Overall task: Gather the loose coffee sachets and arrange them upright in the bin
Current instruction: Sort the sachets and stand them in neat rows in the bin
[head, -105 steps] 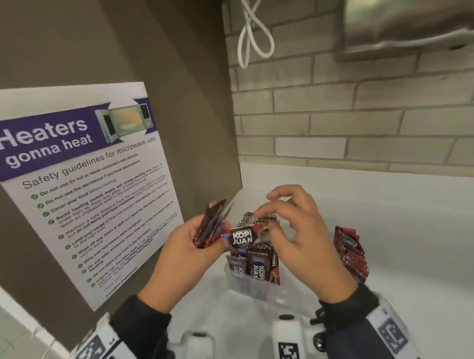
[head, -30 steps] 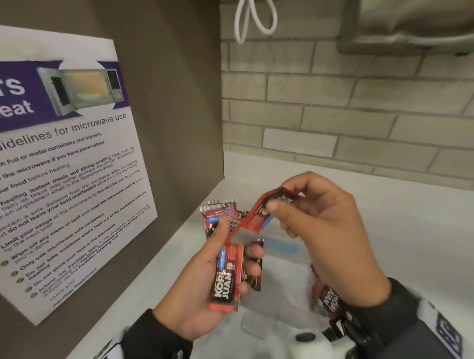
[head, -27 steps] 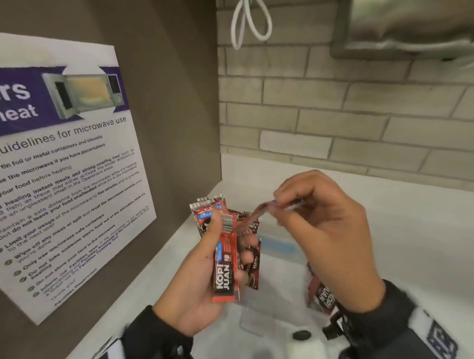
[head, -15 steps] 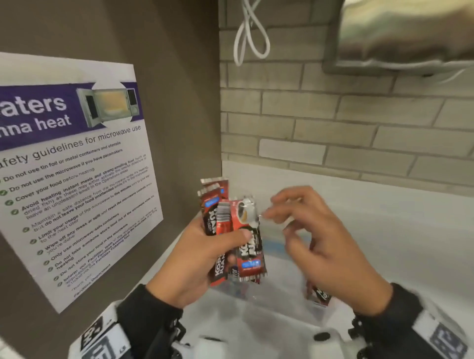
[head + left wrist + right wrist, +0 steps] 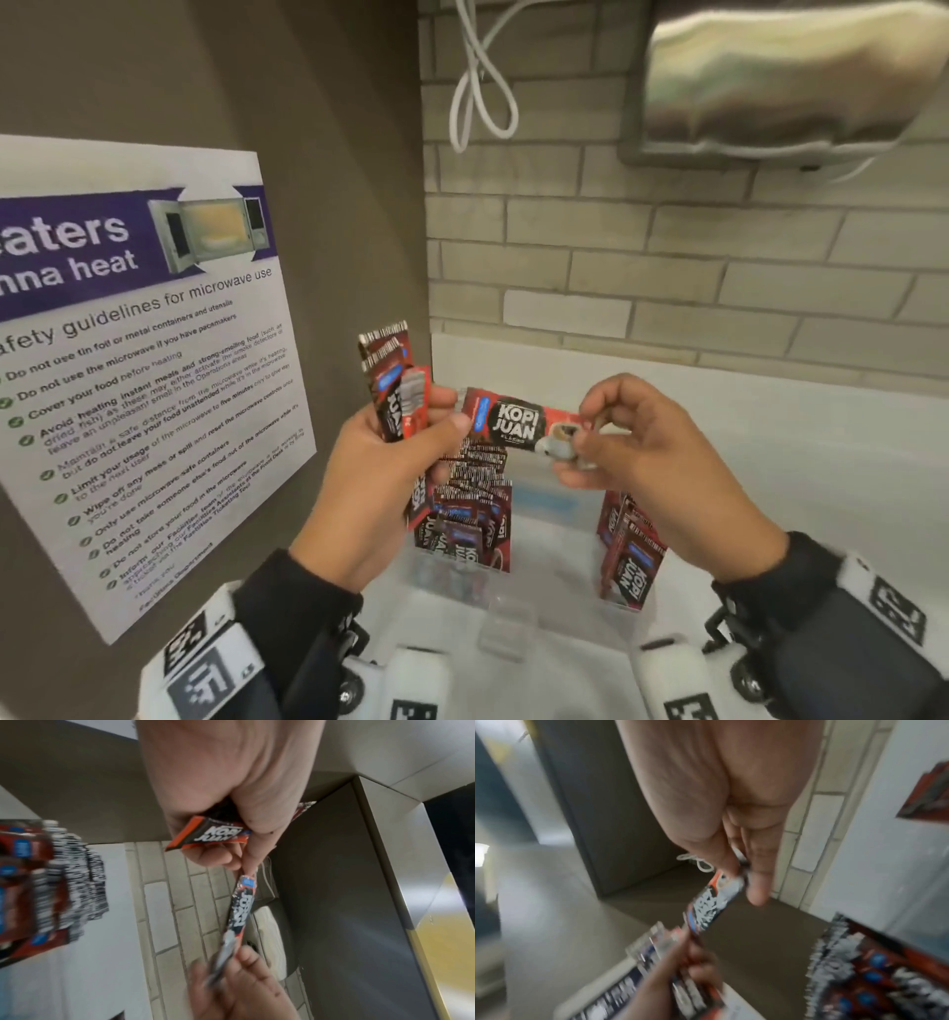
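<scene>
A person's left hand (image 5: 382,488) grips a small bundle of red-and-black foil coffee sachets (image 5: 398,401) upright above a clear plastic bin (image 5: 506,624) on a white tabletop (image 5: 821,462), its thumb pressed across the front of the bundle and its fingers wrapped behind. Between the two hands a single red-and-black "Kopi Juan" sachet (image 5: 518,424) lies roughly level, label facing the camera. Its left end meets the left thumb and fingertips; its right end, printed with a coffee cup, is pinched between the thumb and curled fingers of the right hand (image 5: 662,462).

The left wrist view shows the bundle (image 5: 205,835) tucked under the left thumb, and the single sachet (image 5: 241,910) edge-on, running from the left fingertips to the right hand (image 5: 244,990). The right wrist view, which is blurred, shows the same sachet (image 5: 713,902) held at its near end by the right thumb and forefinger.

Below the hands, more sachets of the same kind stand upright in the bin: one packed group (image 5: 462,519) at its left side, barcoded tops upward, and a smaller group (image 5: 629,555) at its right side.

A printed microwave safety poster (image 5: 149,370) hangs on the brown side wall (image 5: 334,154). A looped white cable (image 5: 480,92) hangs against the pale brick wall (image 5: 667,267) behind, beside a stainless steel fixture (image 5: 791,82).
</scene>
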`<state>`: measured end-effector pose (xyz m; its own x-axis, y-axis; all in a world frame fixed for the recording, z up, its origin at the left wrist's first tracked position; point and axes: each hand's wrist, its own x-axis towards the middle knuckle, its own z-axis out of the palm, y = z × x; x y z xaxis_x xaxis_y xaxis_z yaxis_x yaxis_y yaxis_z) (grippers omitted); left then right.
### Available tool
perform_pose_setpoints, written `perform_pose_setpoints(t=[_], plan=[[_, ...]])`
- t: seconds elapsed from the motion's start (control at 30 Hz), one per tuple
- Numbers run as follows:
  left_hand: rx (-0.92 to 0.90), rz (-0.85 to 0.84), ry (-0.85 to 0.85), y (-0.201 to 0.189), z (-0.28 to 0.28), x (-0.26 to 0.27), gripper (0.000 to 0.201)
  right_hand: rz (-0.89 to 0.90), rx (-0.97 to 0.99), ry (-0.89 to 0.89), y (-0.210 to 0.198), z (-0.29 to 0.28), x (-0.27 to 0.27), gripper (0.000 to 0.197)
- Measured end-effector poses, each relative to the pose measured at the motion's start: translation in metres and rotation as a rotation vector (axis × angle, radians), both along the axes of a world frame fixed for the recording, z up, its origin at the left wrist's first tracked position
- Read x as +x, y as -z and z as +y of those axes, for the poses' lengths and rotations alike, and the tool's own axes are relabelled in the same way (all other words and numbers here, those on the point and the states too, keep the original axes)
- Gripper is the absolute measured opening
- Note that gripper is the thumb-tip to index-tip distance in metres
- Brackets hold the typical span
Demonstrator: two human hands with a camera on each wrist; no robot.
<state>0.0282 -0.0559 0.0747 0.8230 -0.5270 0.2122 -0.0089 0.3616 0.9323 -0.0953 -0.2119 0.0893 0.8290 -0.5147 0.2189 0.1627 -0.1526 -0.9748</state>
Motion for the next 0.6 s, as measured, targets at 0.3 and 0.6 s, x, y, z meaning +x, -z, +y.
perform_pose_setpoints(t=[0.3, 0.6], plan=[[0.352, -0.576, 0.013, -0.030, -0.035, 0.001, 0.015, 0.236, -0.761, 0.077, -0.029, -0.002, 0.013, 0.015], [0.081, -0.126, -0.042, -0.011, -0.032, 0.016, 0.011, 0.552, -0.948, 0.124, -0.017, -0.044, 0.056, 0.019]])
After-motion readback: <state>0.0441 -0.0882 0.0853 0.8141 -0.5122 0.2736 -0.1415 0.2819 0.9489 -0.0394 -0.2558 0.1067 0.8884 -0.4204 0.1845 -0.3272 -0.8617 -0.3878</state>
